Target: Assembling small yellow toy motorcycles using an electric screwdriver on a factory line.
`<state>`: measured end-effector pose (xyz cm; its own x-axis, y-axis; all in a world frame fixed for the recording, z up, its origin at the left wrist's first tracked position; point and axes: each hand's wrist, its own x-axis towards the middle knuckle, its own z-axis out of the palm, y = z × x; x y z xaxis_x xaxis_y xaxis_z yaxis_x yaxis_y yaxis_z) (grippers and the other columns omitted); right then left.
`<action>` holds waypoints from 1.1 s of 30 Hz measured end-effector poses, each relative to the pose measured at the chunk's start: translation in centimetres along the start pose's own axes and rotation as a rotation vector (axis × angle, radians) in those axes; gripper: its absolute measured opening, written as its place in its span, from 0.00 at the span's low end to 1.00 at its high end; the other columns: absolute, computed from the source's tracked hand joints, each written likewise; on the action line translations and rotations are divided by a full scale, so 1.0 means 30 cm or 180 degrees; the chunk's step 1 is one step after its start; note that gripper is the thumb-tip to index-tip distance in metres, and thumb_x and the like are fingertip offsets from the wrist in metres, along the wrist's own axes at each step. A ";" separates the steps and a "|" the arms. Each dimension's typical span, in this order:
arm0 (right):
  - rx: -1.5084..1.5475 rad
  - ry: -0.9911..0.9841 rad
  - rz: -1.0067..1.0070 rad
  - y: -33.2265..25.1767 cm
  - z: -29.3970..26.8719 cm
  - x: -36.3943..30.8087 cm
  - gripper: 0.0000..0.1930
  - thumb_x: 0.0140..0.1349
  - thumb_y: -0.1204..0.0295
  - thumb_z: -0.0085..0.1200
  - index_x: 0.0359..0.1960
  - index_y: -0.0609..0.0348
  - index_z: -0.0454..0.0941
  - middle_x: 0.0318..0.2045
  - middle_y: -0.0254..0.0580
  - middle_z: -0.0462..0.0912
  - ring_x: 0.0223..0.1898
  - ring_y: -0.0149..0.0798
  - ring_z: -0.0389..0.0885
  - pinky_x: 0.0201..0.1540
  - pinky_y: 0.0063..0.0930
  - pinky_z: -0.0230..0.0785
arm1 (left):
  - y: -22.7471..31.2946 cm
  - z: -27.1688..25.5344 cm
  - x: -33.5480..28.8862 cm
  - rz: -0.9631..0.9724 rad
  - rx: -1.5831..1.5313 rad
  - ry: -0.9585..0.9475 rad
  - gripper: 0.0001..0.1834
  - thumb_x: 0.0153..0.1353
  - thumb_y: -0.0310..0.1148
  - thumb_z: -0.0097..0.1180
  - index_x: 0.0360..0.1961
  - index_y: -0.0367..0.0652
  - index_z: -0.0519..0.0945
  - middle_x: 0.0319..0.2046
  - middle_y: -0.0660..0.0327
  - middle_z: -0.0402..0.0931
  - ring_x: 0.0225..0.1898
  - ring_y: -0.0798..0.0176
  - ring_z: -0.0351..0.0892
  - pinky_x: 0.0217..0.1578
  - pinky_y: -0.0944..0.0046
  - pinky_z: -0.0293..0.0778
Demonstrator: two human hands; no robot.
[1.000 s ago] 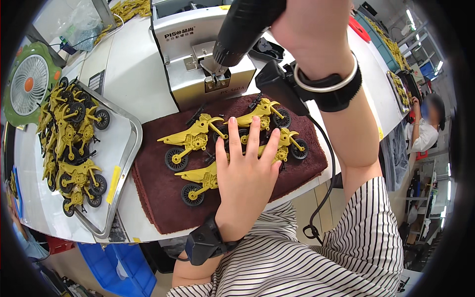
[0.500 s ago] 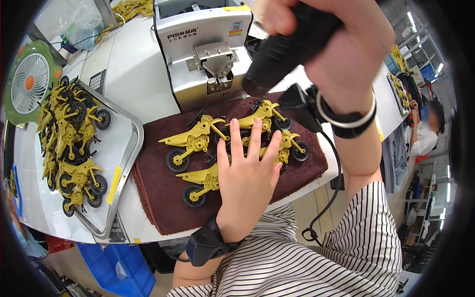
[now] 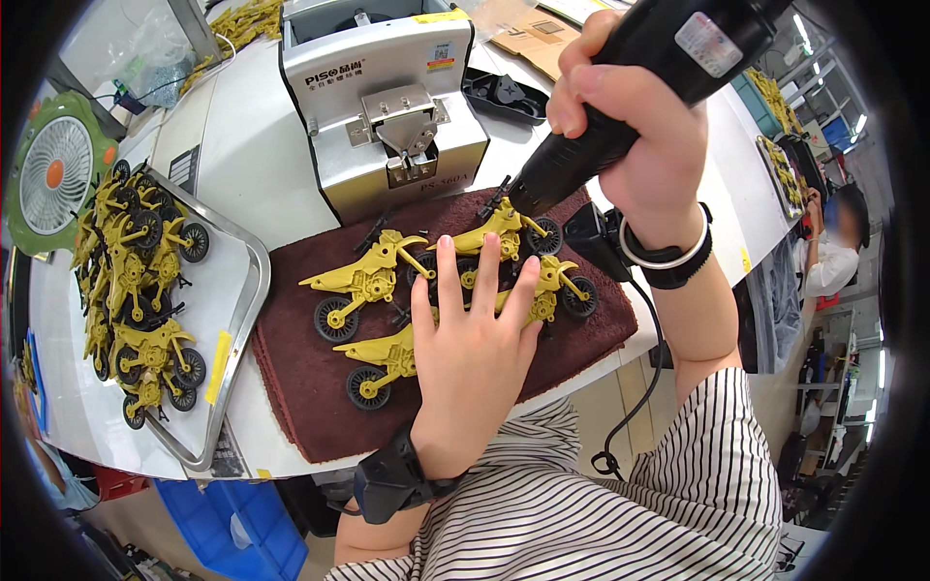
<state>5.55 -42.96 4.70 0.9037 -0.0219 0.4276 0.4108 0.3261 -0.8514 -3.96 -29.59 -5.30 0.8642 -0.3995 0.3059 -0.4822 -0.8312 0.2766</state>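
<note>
My left hand (image 3: pixel 470 373) lies flat with fingers spread over several yellow toy motorcycles on a dark brown cloth pad (image 3: pixel 300 397). Its fingertips rest near the middle of the group and partly hide them. My right hand (image 3: pixel 651 155) is wrapped round a black electric screwdriver (image 3: pixel 570 163), tilted with its nose down at the front end of the far toy motorcycle (image 3: pixel 477 235). The bit is hidden from view. Around the left hand lie another toy motorcycle (image 3: pixel 370 279) at far left, one (image 3: pixel 386 354) at near left, and one (image 3: pixel 550 279) to the right.
A silver screw feeder (image 3: pixel 339 145) stands behind the pad, a black tray (image 3: pixel 504 97) beside it. At left, a metal tray (image 3: pixel 242 320) holds piled toy motorcycles, near a green fan (image 3: pixel 60 174). A cable (image 3: pixel 635 412) hangs by my right arm. Another person (image 3: pixel 828 252) sits far right.
My right hand has come down with the screwdriver, whose nose is now at the far toy motorcycle's front end. My left hand stays spread on the toys. The whole view has shifted slightly.
</note>
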 end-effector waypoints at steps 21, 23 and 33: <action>-0.0575 -0.1097 -0.0981 0.026 -0.070 0.080 0.12 0.57 0.72 0.45 0.37 0.69 0.70 0.28 0.47 0.74 0.25 0.34 0.72 0.33 0.31 0.68 | -0.002 -0.001 -0.001 -0.0044 0.0003 0.0012 0.27 0.54 0.43 0.60 0.57 0.60 0.73 0.60 0.56 0.68 0.62 0.41 0.61 0.57 0.46 0.61; 0.0525 -0.0212 -0.0433 -0.101 0.106 0.077 0.06 0.55 0.75 0.51 0.31 0.66 0.71 0.20 0.41 0.72 0.20 0.37 0.75 0.26 0.27 0.70 | -0.003 0.002 0.000 0.0005 -0.0037 -0.0032 0.27 0.54 0.44 0.60 0.58 0.60 0.73 0.60 0.56 0.68 0.62 0.41 0.61 0.56 0.46 0.61; 0.0270 -0.1149 -0.0747 0.035 0.183 0.224 0.05 0.51 0.75 0.56 0.21 0.64 0.75 0.18 0.37 0.74 0.18 0.30 0.72 0.25 0.22 0.64 | -0.009 0.019 -0.017 0.0041 -0.0006 0.0153 0.28 0.55 0.45 0.60 0.59 0.61 0.73 0.62 0.58 0.63 0.64 0.42 0.57 0.57 0.46 0.60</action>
<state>11.39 -37.58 8.33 0.6807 0.2220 0.6981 0.5749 0.4286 -0.6970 -4.19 -29.37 -6.05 0.8500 -0.3912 0.3528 -0.4936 -0.8254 0.2739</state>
